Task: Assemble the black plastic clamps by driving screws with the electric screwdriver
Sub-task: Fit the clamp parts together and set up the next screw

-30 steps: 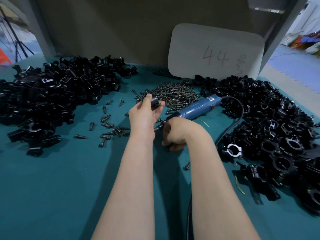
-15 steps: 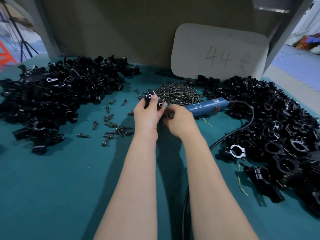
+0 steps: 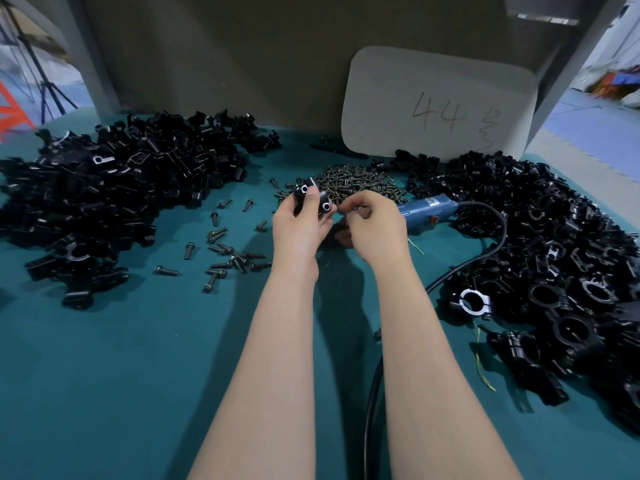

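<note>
Centrally, the clamp [image 3: 324, 206] sat above the tabletop [image 3: 104, 358], gripped by the left hand [image 3: 298, 230]. The right hand [image 3: 375, 226], just beside, had curled fingers [image 3: 349, 202]; any pinched item was indiscernible. The screwdriver [image 3: 426, 209] lay near the screws [image 3: 356, 181].

screwdriver [image 3: 426, 209] 1 | clamp heaps [image 3: 114, 188] 2 | screw pile [image 3: 353, 183] 1 | loose screws [image 3: 225, 251] perhaps 20

Single head-worn wide-angle camera looking forward and down across the teal table [image 3: 104, 393], hovering close above both forearms, left hand [image 3: 298, 226] and right hand [image 3: 379, 230] meeting mid-frame
</note>
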